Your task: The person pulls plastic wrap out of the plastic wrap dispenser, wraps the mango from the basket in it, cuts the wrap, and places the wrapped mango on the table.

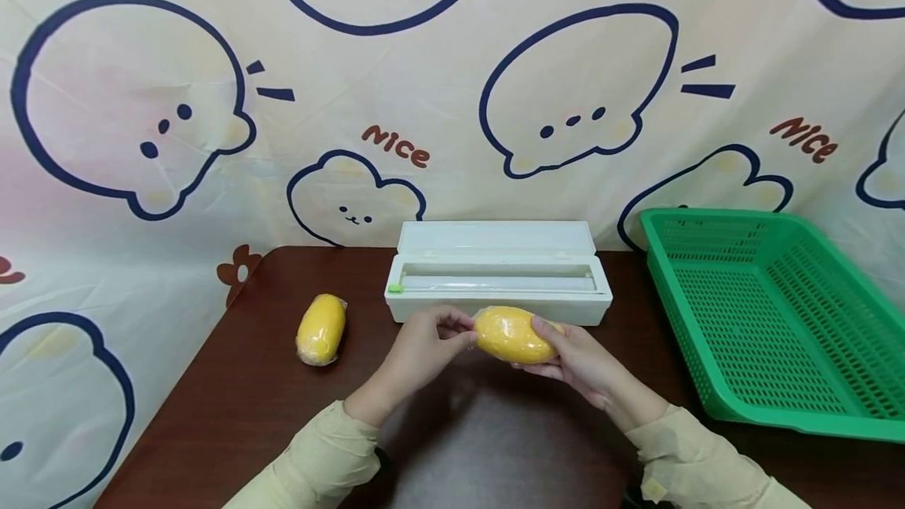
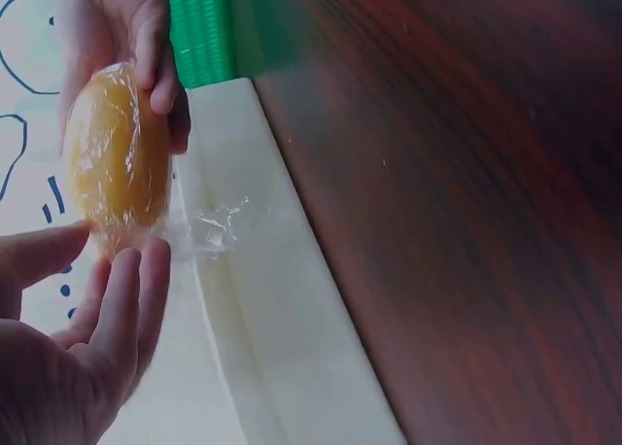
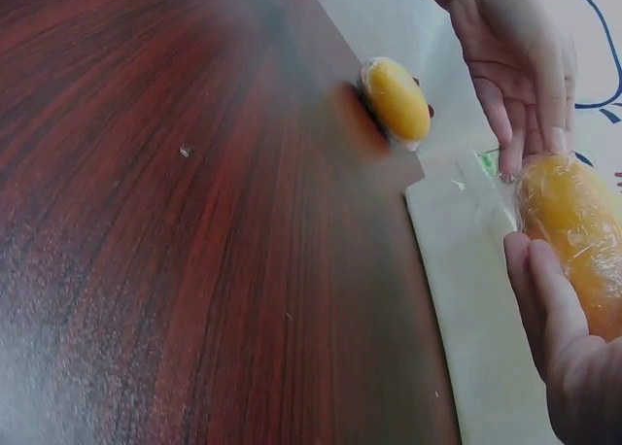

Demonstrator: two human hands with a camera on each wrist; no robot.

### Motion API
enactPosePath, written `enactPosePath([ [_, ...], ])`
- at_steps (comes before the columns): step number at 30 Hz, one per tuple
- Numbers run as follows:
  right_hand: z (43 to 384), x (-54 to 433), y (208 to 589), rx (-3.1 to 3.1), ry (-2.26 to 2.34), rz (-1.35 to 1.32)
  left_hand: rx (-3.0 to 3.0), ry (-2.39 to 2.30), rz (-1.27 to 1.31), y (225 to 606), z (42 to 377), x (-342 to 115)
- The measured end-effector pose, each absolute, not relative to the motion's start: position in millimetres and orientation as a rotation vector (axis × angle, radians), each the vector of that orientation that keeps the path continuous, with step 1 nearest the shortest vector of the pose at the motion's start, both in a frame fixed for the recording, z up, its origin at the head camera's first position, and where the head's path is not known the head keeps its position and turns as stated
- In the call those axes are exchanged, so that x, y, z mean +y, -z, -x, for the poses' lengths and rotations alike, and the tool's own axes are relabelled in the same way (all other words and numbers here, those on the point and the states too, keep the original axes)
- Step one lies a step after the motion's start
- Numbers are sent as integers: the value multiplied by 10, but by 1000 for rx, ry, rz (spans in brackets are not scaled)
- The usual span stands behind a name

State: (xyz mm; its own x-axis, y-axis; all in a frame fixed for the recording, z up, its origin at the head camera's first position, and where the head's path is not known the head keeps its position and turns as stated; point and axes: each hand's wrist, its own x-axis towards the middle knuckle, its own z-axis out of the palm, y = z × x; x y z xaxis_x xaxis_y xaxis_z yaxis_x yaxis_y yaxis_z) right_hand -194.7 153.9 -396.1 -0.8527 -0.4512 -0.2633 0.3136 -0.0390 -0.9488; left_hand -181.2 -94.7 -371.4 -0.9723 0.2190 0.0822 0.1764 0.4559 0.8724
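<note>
A yellow mango (image 1: pixel 514 334) wrapped in clear cling film (image 2: pixel 219 229) is held above the table, in front of the white box. My right hand (image 1: pixel 590 371) grips its right end, thumb on top and fingers beneath. At the other end, my left hand (image 1: pixel 429 346) pinches the film between thumb and fingertips. In the left wrist view a loose, crinkled flap of film sticks out beside that end. Another wrapped mango (image 1: pixel 321 330) lies on the table to the left, apart from both hands.
A white cling film dispenser (image 1: pixel 498 310), lid up and a roll inside, stands at the table's back edge behind the hands. To the right is a green plastic basket (image 1: pixel 714 213). A patterned cloth (image 1: pixel 445 100) hangs behind the dark wooden table (image 1: pixel 212 415).
</note>
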Motion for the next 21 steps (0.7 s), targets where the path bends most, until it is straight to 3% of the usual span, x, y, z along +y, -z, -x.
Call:
enactPosePath([
  [21,1994,1418,3891,1716,1837,272,1772,-2042,-39,3736,1767,-778],
])
